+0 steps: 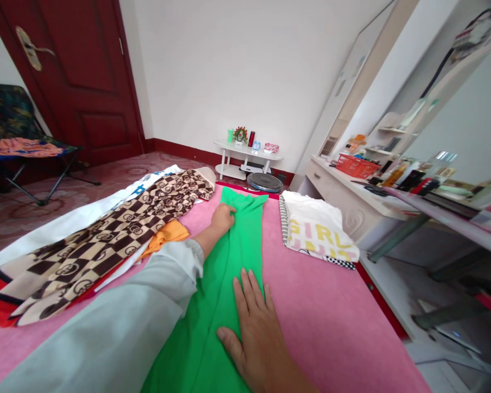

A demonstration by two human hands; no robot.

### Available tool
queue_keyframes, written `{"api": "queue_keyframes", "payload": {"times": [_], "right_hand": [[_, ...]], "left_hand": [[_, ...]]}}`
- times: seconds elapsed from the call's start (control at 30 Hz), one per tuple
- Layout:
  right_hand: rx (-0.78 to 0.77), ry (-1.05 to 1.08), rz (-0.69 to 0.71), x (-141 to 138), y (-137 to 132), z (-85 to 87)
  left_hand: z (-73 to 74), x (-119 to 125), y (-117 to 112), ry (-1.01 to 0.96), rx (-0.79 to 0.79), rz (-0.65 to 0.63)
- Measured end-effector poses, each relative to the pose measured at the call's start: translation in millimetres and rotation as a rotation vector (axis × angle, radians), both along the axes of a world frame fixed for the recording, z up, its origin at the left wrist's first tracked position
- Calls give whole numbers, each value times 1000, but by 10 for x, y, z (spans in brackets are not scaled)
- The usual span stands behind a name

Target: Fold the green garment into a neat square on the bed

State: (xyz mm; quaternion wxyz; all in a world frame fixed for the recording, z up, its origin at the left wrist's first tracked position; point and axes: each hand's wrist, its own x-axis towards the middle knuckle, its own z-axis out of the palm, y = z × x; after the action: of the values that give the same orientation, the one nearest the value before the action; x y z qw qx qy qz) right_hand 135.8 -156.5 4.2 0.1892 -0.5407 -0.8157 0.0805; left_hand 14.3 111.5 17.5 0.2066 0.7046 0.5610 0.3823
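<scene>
A long green garment (245, 234) lies lengthwise on the pink bedspread, narrow from a fold along its sides, with some creases near the far end. My left hand (223, 218) is closed on its left edge near that far end, fingers curled on the fabric. Nearer to me, my right hand (256, 327) lies flat on the garment's right side, fingers stretched out. The near end of the garment runs out of view under my left sleeve (139, 305).
Brown checkered clothing (118, 229), an orange cloth (167, 236) and white clothing lie on the left of the pink bedspread (323, 316). A folded white shirt (317, 226) with lettering is on the right. Beyond stand a small white table (249, 150) and a dressing table (352, 191).
</scene>
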Motion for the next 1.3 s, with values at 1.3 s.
{"api": "queue_keyframes", "payload": {"times": [1.3], "right_hand": [[-128, 683, 69, 445, 227, 177]], "left_hand": [[384, -1292, -2394, 375, 139, -897]]}}
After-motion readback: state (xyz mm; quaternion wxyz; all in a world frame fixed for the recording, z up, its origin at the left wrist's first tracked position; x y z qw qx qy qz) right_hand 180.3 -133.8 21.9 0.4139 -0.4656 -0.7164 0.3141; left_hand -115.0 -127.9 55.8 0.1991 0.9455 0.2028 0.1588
